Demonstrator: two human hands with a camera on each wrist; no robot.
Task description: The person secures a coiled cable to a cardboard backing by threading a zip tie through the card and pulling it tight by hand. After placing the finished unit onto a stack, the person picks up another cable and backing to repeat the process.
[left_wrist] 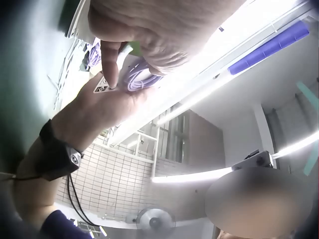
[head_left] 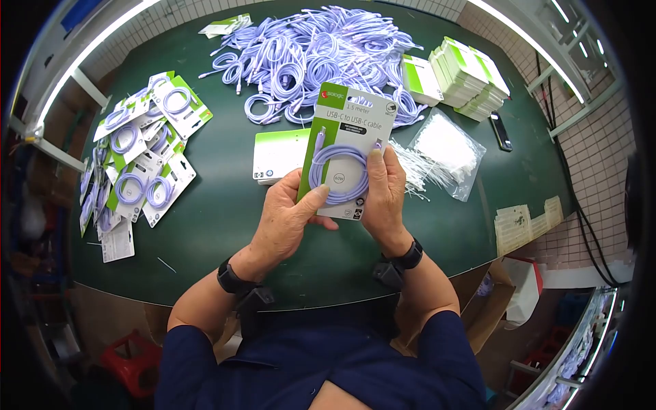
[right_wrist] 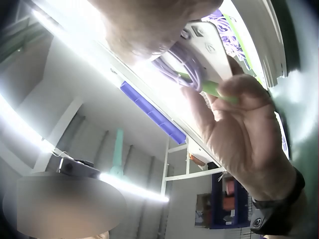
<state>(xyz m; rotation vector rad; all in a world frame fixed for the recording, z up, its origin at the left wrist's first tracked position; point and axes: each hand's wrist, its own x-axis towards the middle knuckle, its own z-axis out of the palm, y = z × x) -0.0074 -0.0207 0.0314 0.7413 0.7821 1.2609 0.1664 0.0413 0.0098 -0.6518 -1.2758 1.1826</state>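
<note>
A green and white card (head_left: 355,123) bearing a coiled lilac cable (head_left: 316,162) is held up over the table, its printed face toward the head camera. My left hand (head_left: 283,215) pinches its lower left edge, thumb on the coil. On the right side, my right hand (head_left: 384,198) grips the card with its thumb near the cable's plug. In the left wrist view the coil (left_wrist: 137,77) shows between both hands; the right wrist view has the card (right_wrist: 212,50) beside the left hand (right_wrist: 244,124). Behind the held card lies a stack of cards (head_left: 280,154).
A large heap of lilac cables (head_left: 321,48) fills the back. Carded cables (head_left: 130,188) are piled at left. Card stacks (head_left: 468,75), a bag of white ties (head_left: 447,150) and a black device (head_left: 501,130) lie at right, with a paper strip (head_left: 514,229) at the edge.
</note>
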